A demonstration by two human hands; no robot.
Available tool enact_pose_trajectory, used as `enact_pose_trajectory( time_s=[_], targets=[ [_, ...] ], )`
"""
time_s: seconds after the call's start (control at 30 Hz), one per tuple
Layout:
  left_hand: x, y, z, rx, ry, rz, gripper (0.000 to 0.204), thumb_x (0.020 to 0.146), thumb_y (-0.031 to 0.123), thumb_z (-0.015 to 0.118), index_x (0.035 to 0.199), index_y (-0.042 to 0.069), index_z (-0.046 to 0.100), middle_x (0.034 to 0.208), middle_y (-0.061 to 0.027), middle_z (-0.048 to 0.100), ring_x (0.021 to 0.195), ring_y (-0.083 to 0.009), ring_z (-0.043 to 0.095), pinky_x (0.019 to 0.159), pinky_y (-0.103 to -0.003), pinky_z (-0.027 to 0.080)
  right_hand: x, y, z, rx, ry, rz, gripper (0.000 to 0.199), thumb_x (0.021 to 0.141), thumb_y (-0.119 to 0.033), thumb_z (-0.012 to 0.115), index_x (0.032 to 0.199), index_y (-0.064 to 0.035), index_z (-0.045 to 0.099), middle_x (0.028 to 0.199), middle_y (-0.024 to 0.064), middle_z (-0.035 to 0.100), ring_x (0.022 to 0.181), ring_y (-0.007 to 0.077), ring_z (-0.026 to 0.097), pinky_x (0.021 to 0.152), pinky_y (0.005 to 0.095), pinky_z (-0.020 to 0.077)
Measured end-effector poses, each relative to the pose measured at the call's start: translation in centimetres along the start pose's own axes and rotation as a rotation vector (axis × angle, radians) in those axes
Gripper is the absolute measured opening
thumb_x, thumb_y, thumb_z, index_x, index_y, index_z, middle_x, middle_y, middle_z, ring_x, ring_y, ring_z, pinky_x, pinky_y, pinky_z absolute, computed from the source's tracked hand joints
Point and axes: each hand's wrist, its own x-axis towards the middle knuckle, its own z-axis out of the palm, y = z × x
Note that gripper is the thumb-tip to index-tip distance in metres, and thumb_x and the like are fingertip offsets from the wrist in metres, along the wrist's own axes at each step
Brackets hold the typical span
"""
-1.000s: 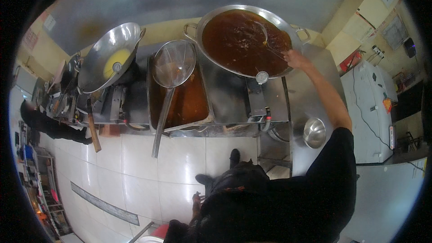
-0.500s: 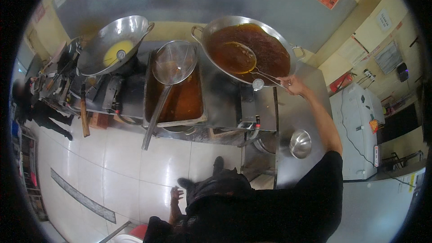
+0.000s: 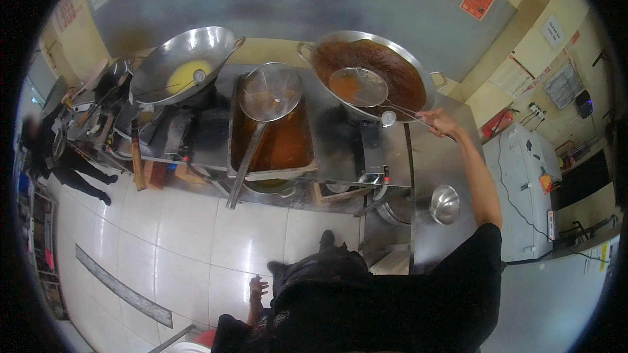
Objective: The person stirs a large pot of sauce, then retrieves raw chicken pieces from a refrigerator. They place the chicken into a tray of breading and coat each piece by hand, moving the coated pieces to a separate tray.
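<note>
From the tray (image 3: pixel 288 171), the left wok (image 3: pixel 203 42) stands at 10 o'clock, the right wok (image 3: pixel 407 54) at 2, the bowl (image 3: pixel 445 205) at 4 on the counter (image 3: pixel 432 238), the freezer (image 3: pixel 520 189) beyond it between 3 and 4. One strainer (image 3: pixel 271 91) lies over the tray, handle toward 7. The second strainer (image 3: pixel 358 86) is in the right wok, handle toward 4 in the right hand (image 3: pixel 442 123). The left hand (image 3: pixel 258 289) is at 6, a co-worker (image 3: pixel 42 147) at 9.

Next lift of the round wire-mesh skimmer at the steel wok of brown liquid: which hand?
Right, likely: the right hand holds the skimmer beside the wok; the left hand hangs low, open, well away.
</note>
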Motion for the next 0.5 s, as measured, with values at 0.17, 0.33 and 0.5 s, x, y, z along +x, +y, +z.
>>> enact_pose_trajectory(
  time_s=[0.17,0.33,0.5],
  targets=[
    [0.1,-3.9,-4.4,-0.034,0.013,-0.108,0.064,0.088,0.064,0.046,0.124,0.011,0.043,0.102,-0.0219,0.063,0.087,-0.0367,0.064,0.067,-0.051,0.049,-2.8,-3.9,4.8,0.094,0.022,-0.021,0.039,0.097,-0.024,0.053,0.131,-0.0057,0.054,0.056,0.0003,0.046,0.042,0.0075,0.039,0.037,0.0257,0.0326],
    [0.7,-6.5,-9.2,-0.033,0.015,-0.161,0.063,0.089,0.062,0.045,0.123,0.010,0.043,0.102,-0.0227,0.063,0.087,-0.0363,0.064,0.066,-0.051,0.050,-4.5,-7.1,12.2,0.201,0.128,-0.008,0.039,0.097,-0.019,0.053,0.132,-0.0020,0.051,0.063,0.0016,0.050,0.047,0.0075,0.042,0.041,0.0244,0.0345],
    [0.3,-5.6,-13.4,0.041,0.022,-0.097,0.060,0.090,0.062,0.045,0.119,0.010,0.045,0.101,-0.0213,0.064,0.087,-0.0343,0.065,0.062,-0.049,0.051,-4.6,-9.2,18.4,0.359,0.205,0.018,0.030,0.097,-0.016,0.051,0.123,-0.0018,0.055,0.063,0.0005,0.049,0.046,0.0055,0.041,0.040,0.0221,0.0328]
  ],
)
